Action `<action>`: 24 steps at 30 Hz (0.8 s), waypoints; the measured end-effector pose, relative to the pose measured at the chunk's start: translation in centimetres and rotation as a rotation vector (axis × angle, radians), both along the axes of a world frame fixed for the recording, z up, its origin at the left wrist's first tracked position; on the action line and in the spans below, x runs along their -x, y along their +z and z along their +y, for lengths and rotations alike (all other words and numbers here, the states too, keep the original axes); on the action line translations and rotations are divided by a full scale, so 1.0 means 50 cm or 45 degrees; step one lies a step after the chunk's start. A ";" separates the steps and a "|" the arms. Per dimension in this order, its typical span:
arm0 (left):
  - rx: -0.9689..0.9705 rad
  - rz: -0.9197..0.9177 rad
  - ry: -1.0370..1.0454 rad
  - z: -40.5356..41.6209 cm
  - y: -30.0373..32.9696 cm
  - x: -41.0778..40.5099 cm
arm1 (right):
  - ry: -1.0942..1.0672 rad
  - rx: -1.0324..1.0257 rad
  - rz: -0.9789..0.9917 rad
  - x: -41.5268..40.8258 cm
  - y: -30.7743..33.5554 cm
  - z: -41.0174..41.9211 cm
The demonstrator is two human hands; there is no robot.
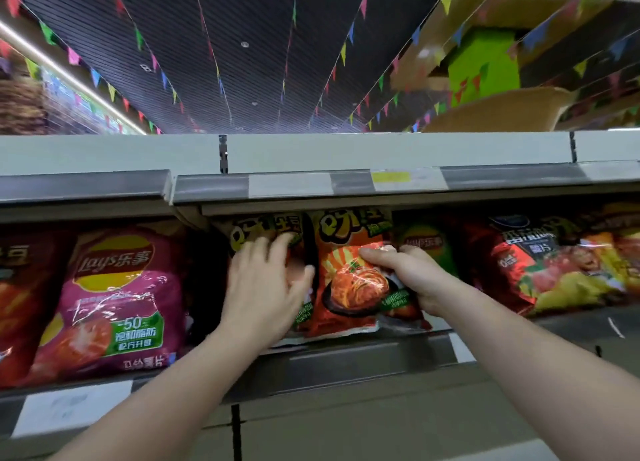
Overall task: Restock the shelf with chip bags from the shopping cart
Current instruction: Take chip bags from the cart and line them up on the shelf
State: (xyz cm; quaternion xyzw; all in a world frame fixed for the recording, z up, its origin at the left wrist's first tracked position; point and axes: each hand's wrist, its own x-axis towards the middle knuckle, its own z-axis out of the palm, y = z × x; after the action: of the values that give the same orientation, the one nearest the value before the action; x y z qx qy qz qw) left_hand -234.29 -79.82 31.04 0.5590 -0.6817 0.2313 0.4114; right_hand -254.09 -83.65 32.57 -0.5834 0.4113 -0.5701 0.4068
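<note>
Chip bags are going onto the shelf right now, two orange ones standing side by side at the centre of the view, under the upper shelf's price rail. Right hand is wrapped around the right edge of the orange bag, thumb across its front and fingers curled behind, probably steering it upright and square into the row. Left hand lies spread and relaxed over the second bag at nine o'clock of the first, fingers flat against its face, grasping nothing; my read is it's pressing that one back so it doesn't tip forward. Further out at nine o'clock stands a purple bag, with a dark gap between it and the pair. At three o'clock a green bag sits just behind the right hand, then a red bag. No cart in view.
</note>
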 end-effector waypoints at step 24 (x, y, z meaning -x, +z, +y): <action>-0.148 -0.540 0.060 -0.036 -0.066 0.041 | 0.010 0.106 0.287 0.021 -0.054 -0.020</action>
State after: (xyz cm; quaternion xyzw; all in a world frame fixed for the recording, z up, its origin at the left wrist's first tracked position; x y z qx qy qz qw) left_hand -236.34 -81.65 27.76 0.5363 -0.7520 0.3136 0.2204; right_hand -255.15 -84.66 29.86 -0.6618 0.4281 -0.5159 0.3355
